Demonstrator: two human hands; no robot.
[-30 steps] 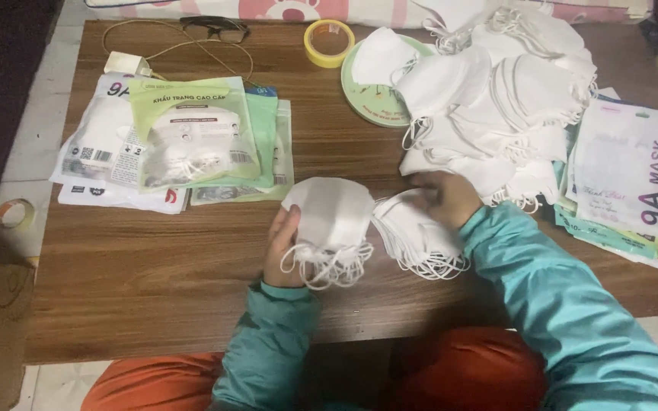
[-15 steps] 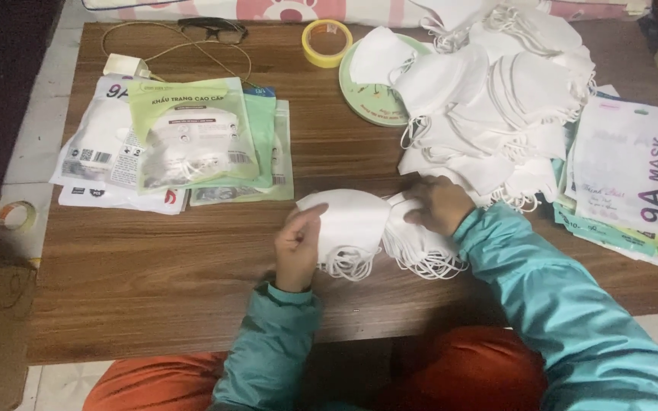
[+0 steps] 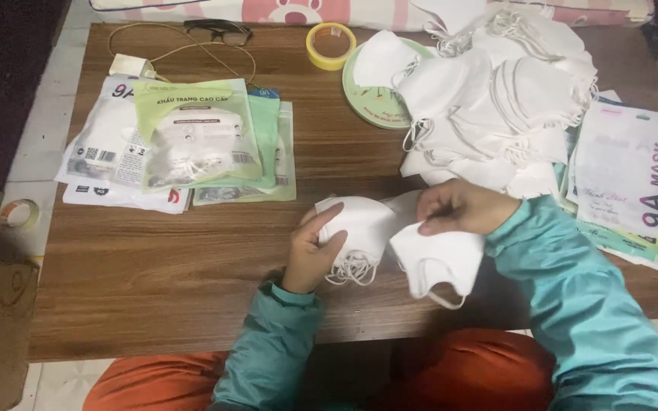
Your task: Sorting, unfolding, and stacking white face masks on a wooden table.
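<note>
A small stack of white face masks sits in the left hand, above the near middle of the table; the fingers curl around the stack's left edge, and its ear loops dangle below the palm. Gripped this way, the masks look kept nested and squared up as 1 bundle. Just to the right, touching that stack, 1 more white mask hangs from the right hand, whose thumb and fingers pinch its top edge so that its body and ear loop droop over the table's front edge. Both hands are thus closed, each on masks.

Behind the right hand, a loose heap of white masks spreads over the far right of the table, partly covering a round pale green plate. Right of the heap lies a fan of printed mask pouches, seemingly flat and unfilled. On the left, filled packets are stacked, a light green 1 on top. A roll of yellow tape, a pair of dark glasses and a thin cord lie along the far edge.

The table is dark brown wood grain, low, over a pale tiled floor; another tape roll lies on the tiles to the left. The person wears teal sleeves and orange trousers.
</note>
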